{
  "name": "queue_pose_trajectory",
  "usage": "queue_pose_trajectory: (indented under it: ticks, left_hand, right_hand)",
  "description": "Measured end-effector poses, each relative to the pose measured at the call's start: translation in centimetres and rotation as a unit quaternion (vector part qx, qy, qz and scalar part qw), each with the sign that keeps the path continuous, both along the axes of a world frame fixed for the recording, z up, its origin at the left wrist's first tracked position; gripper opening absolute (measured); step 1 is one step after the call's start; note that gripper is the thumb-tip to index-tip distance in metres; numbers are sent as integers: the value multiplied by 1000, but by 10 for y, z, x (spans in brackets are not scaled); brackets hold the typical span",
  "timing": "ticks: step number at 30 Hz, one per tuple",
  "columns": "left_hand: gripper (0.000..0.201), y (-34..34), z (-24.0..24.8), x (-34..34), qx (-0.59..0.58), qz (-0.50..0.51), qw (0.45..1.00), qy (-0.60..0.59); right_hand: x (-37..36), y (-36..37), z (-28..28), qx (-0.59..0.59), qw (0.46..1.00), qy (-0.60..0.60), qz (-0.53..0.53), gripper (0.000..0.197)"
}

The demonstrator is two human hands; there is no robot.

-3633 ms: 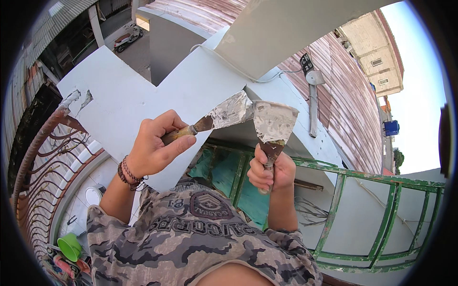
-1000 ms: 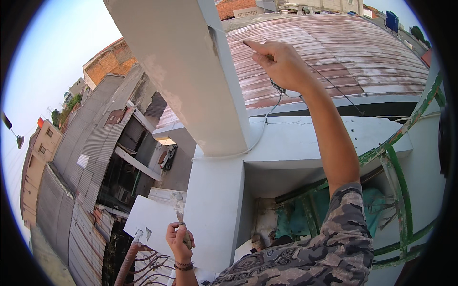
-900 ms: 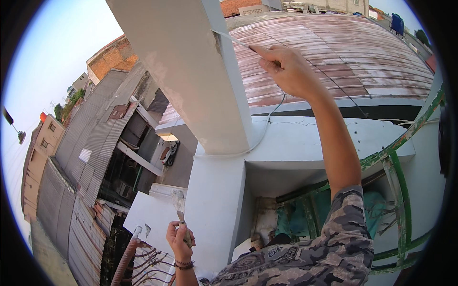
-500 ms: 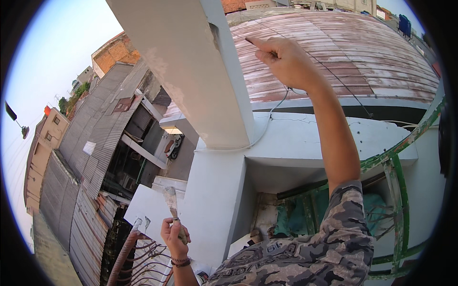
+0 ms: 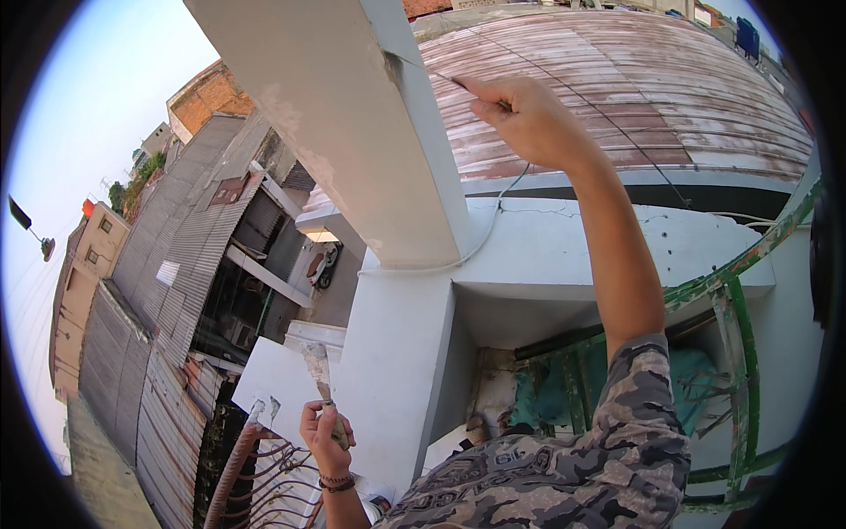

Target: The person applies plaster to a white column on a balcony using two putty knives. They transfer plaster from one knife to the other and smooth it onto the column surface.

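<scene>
Plainly, both hands are closed around tools. The right arm rises from a grey camouflage sleeve (image 5: pixel 641 388) at 4 o'clock, its forearm climbing steeply to the right hand (image 5: pixel 520 115) at 1 o'clock. There the wrist bends over, knuckles uppermost, and the fingers pinch a thin, dark tool (image 5: pixel 459 82) seen edge-on. It points toward 10 o'clock, at a rough grey patch (image 5: pixel 394 69) on the edge of a pale, square-sided pillar (image 5: pixel 352 141); whether it touches, I cannot tell.

Low at 7 o'clock, the left hand (image 5: pixel 327 436) stands upright, fingers curled around the worn handle of a putty-smeared metal scraper (image 5: pixel 317 363), whose blade tilts slightly from 12 toward 11 o'clock. A dark braided bracelet (image 5: pixel 337 483) circles that wrist. A rusty brown metal railing (image 5: pixel 233 472) is at the hand's 8 o'clock; a white-painted ledge (image 5: pixel 397 353) lies at its 1 o'clock.
</scene>
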State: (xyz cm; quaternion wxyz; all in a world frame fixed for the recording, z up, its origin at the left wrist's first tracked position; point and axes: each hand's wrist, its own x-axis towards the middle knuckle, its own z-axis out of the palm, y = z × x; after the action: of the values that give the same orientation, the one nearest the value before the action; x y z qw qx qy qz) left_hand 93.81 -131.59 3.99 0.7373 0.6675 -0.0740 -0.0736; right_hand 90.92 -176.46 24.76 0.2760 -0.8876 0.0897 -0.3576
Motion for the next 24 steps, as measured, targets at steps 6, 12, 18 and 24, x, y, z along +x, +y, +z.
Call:
queue_pose_trajectory:
  ticks: [6,12,18,24]
  left_hand:
    - [14,2,-1,2,-6,-10,1000,14]
    - [14,1,0,3,-9,-23,1000,14]
    - [15,-4,3,5,15,-12,1000,4]
    - [16,-4,6,7,-3,-30,999,17]
  right_hand:
    - [3,-9,14,-26,997,-71,-32,32]
    - [8,-9,43,-127,990,-37,-54,30]
    - [-8,-12,33,-123,990,-50,-42,22]
    - [-3,-17,30,-46,999,-19,1,24]
